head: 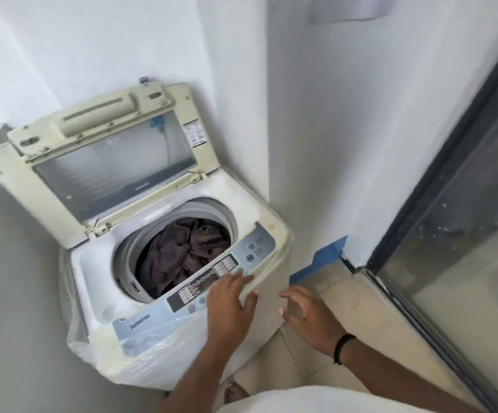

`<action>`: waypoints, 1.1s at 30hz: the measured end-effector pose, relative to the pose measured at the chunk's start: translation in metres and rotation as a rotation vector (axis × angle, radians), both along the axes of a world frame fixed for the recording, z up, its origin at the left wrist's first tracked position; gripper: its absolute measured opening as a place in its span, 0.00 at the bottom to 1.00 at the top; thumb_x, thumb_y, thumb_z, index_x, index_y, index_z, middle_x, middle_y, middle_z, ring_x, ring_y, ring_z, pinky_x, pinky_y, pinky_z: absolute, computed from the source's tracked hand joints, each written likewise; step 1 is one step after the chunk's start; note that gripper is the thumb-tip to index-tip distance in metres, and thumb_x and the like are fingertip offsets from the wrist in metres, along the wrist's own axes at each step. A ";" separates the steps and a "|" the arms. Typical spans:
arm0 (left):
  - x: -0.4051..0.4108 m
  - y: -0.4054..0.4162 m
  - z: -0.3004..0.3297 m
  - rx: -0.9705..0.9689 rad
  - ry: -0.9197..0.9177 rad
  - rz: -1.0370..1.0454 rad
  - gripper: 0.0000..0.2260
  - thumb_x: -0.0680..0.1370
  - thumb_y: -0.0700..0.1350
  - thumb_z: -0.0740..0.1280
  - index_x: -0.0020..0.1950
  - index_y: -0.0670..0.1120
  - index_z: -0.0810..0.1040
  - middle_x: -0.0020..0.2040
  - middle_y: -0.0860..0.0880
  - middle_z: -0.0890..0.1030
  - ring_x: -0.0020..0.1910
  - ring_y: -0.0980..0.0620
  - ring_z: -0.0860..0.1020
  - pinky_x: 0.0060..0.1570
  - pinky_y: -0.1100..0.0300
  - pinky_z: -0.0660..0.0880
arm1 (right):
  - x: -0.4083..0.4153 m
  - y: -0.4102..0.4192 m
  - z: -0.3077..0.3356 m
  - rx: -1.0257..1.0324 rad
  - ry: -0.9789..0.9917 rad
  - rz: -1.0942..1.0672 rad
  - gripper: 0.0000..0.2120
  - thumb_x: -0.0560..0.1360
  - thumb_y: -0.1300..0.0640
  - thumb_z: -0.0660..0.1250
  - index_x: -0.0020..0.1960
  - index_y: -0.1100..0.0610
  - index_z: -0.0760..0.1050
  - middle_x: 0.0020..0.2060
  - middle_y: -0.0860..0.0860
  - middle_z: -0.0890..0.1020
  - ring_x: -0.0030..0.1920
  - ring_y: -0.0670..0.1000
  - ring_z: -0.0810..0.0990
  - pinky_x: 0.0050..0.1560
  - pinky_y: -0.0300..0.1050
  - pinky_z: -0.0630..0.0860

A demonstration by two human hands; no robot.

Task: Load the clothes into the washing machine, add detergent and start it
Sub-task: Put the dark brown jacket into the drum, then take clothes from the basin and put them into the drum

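In the corner between two white walls stands the washing machine (164,263), top-loading, its lid (104,162) tipped up and back against the wall. Down in the drum the clothes (182,254) lie in a dark brownish heap, so I judge the loading done. I see no detergent container anywhere, and cannot tell whether any has gone in.

The control panel (212,281) is what the next move turns on. It runs as a long strip along the machine's front edge, slanting from lower left up to upper right, with round buttons near both ends and a block of small indicators in the middle. My left hand (231,305) is the nearer one — it lies flat on the panel's right-of-middle part, fingers straight and spread, holding nothing, fingertips (236,277) at the buttons just below the round pair at the upper right. Which button they touch I cannot make out. My right hand (304,314) hovers off the machine's right side, over the floor tiles (346,296), fingers loosely open and empty.

So the step in hand looks like setting or starting the cycle, and the left hand needs only a short slide along the strip's long axis — though the lid is up and will likely have to close first.

Thin plastic wrap (98,347) clings round the cabinet; a glass door (465,234) stands to the right.
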State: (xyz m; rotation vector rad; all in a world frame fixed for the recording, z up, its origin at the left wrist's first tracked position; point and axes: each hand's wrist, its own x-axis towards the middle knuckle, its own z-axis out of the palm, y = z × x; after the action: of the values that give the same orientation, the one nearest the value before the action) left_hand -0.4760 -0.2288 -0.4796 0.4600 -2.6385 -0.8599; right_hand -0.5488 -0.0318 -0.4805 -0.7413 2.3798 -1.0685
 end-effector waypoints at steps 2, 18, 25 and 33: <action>0.001 0.048 0.007 0.190 -0.049 -0.083 0.12 0.75 0.51 0.69 0.57 0.53 0.84 0.56 0.56 0.84 0.57 0.56 0.80 0.58 0.56 0.77 | 0.007 0.045 0.000 -0.045 -0.041 -0.113 0.14 0.77 0.48 0.68 0.63 0.47 0.77 0.58 0.43 0.77 0.57 0.44 0.78 0.61 0.40 0.74; -0.038 0.316 0.012 0.208 -0.602 -0.912 0.09 0.79 0.48 0.70 0.58 0.51 0.83 0.50 0.63 0.81 0.45 0.69 0.79 0.45 0.78 0.72 | 0.127 0.313 -0.034 -0.279 -0.278 -1.019 0.06 0.77 0.54 0.68 0.44 0.47 0.81 0.39 0.39 0.84 0.40 0.40 0.80 0.47 0.40 0.76; -0.076 0.449 -0.006 0.080 -0.720 -1.300 0.08 0.77 0.47 0.72 0.56 0.53 0.84 0.51 0.59 0.85 0.50 0.64 0.82 0.54 0.67 0.76 | 0.168 0.406 -0.025 -0.261 -0.260 -1.448 0.06 0.78 0.54 0.66 0.44 0.50 0.80 0.39 0.41 0.83 0.42 0.41 0.80 0.48 0.39 0.77; -0.076 0.611 -0.055 -0.119 -0.937 -1.706 0.10 0.76 0.49 0.73 0.56 0.50 0.84 0.50 0.56 0.85 0.50 0.61 0.81 0.51 0.71 0.74 | 0.220 0.459 -0.029 -0.230 -0.359 -1.870 0.07 0.78 0.55 0.65 0.43 0.51 0.80 0.39 0.46 0.83 0.41 0.50 0.81 0.46 0.47 0.78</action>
State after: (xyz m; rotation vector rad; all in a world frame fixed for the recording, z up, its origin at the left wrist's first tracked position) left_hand -0.5517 0.3827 -0.5349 -2.2257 -3.4093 -0.8409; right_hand -0.3291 0.4272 -0.5092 1.8842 2.1029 -1.7096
